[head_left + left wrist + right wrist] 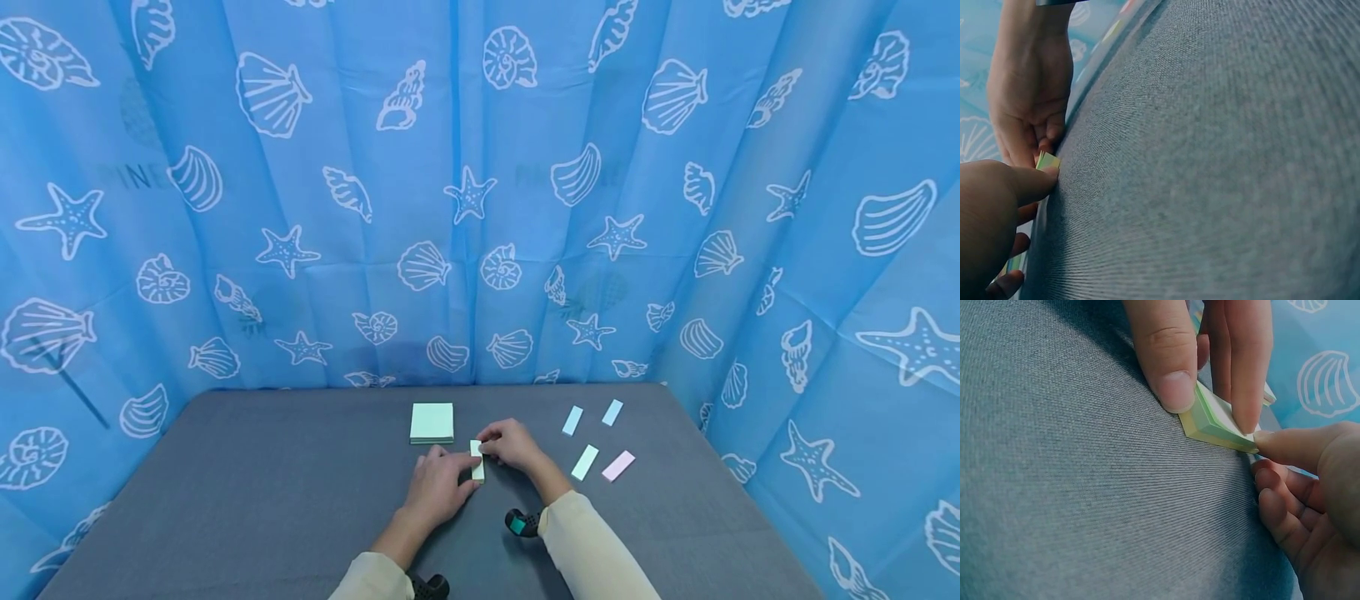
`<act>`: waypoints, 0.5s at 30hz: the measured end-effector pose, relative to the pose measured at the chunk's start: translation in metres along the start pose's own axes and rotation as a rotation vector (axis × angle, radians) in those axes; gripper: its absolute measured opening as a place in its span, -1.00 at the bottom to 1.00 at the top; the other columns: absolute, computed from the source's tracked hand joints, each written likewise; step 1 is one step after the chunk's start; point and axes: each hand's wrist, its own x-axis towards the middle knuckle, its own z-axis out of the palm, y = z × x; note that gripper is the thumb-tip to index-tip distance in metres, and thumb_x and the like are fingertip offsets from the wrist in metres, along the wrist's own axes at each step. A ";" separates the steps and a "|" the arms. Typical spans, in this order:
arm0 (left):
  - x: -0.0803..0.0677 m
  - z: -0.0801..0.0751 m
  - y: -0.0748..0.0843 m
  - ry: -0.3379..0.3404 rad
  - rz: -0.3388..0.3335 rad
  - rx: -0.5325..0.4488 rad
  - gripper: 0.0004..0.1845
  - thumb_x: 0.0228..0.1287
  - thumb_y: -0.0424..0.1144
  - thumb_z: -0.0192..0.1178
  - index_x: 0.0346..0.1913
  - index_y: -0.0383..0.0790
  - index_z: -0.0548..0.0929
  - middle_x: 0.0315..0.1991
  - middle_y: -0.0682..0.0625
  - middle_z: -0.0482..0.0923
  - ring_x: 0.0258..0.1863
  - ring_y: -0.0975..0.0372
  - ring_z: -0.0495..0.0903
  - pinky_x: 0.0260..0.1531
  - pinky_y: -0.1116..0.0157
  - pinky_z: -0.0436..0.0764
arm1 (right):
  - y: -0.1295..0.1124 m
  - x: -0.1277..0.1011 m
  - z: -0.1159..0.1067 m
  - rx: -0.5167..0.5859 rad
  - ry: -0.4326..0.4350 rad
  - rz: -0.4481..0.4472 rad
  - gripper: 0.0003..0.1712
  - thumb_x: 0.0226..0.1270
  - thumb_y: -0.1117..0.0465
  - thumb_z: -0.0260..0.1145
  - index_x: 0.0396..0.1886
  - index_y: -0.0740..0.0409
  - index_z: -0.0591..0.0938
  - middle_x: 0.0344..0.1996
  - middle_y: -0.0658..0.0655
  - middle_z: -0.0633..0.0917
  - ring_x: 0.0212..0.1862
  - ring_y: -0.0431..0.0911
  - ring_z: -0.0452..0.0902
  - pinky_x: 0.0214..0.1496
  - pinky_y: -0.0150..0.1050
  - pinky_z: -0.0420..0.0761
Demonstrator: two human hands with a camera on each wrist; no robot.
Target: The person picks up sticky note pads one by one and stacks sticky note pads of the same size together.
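A narrow pale-yellow and green sticky-note pad (477, 461) lies on the grey table (262, 483), just in front of centre. My right hand (504, 442) pinches its far end; the right wrist view shows the thumb (1169, 375) and a finger on the pad (1219, 422). My left hand (450, 479) holds the pad's near part from the left. One left fingertip (1275, 442) presses its corner and the other fingers curl below. In the left wrist view the pad's corner (1047, 161) peeks out between the left hand (997, 212) and the right hand (1029, 94).
A square mint note pad (432, 422) lies just behind the hands. To the right lie two light-blue strips (572, 420) (612, 412), a mint strip (585, 462) and a pink strip (618, 466). A blue seashell curtain (480, 208) closes in the table's back and sides.
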 end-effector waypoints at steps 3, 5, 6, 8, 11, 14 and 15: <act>0.000 0.000 0.000 0.007 0.008 0.005 -0.63 0.16 -0.01 0.39 0.06 0.13 0.71 0.02 0.19 0.64 -0.25 0.22 0.40 -0.35 0.23 0.30 | 0.000 0.000 0.000 -0.006 -0.003 0.001 -0.87 0.28 0.35 0.33 -0.21 0.25 0.73 -0.54 0.01 0.60 -0.52 -0.18 0.47 -0.51 -0.31 0.51; 0.000 0.000 0.001 0.008 0.014 0.012 -0.62 0.16 -0.01 0.39 0.07 0.13 0.71 0.03 0.18 0.64 -0.25 0.22 0.41 -0.35 0.23 0.30 | -0.001 -0.001 -0.001 -0.008 -0.005 0.003 -0.87 0.28 0.35 0.33 -0.20 0.25 0.73 -0.54 0.00 0.59 -0.51 -0.18 0.46 -0.51 -0.31 0.51; 0.000 0.000 0.001 0.007 0.018 0.017 -0.62 0.17 -0.01 0.38 0.07 0.13 0.71 0.04 0.18 0.64 -0.24 0.21 0.41 -0.35 0.23 0.30 | -0.001 -0.001 -0.001 -0.009 -0.006 0.006 -0.87 0.28 0.35 0.33 -0.20 0.24 0.73 -0.54 0.00 0.59 -0.51 -0.18 0.47 -0.50 -0.31 0.51; 0.001 0.000 0.001 0.004 0.025 0.028 -0.62 0.17 0.00 0.38 0.08 0.13 0.71 0.05 0.17 0.64 -0.23 0.21 0.42 -0.35 0.24 0.31 | -0.001 -0.001 -0.001 -0.008 -0.007 0.006 -0.87 0.29 0.35 0.33 -0.20 0.24 0.73 -0.53 0.00 0.59 -0.51 -0.18 0.47 -0.50 -0.30 0.51; 0.001 -0.001 0.001 -0.007 0.030 0.039 -0.61 0.18 0.01 0.37 0.09 0.13 0.71 0.07 0.16 0.63 -0.21 0.21 0.43 -0.35 0.24 0.31 | 0.000 -0.003 -0.001 0.008 -0.005 0.000 -0.83 0.29 0.34 0.33 -0.15 0.26 0.72 -0.52 0.01 0.61 -0.50 -0.18 0.48 -0.48 -0.30 0.52; 0.001 -0.002 0.002 -0.016 0.025 0.043 -0.61 0.18 0.01 0.36 0.10 0.12 0.70 0.09 0.15 0.62 -0.20 0.20 0.44 -0.34 0.24 0.31 | 0.001 -0.005 -0.001 0.035 -0.002 -0.032 -0.78 0.29 0.34 0.31 -0.09 0.32 0.69 -0.51 0.04 0.63 -0.49 -0.17 0.49 -0.47 -0.28 0.54; 0.000 -0.002 0.002 -0.017 0.022 0.044 -0.61 0.18 0.01 0.36 0.10 0.12 0.70 0.10 0.15 0.62 -0.20 0.20 0.44 -0.34 0.23 0.31 | 0.002 -0.006 -0.001 0.051 0.000 -0.043 -0.76 0.29 0.35 0.31 -0.07 0.35 0.68 -0.50 0.06 0.64 -0.49 -0.17 0.50 -0.46 -0.27 0.54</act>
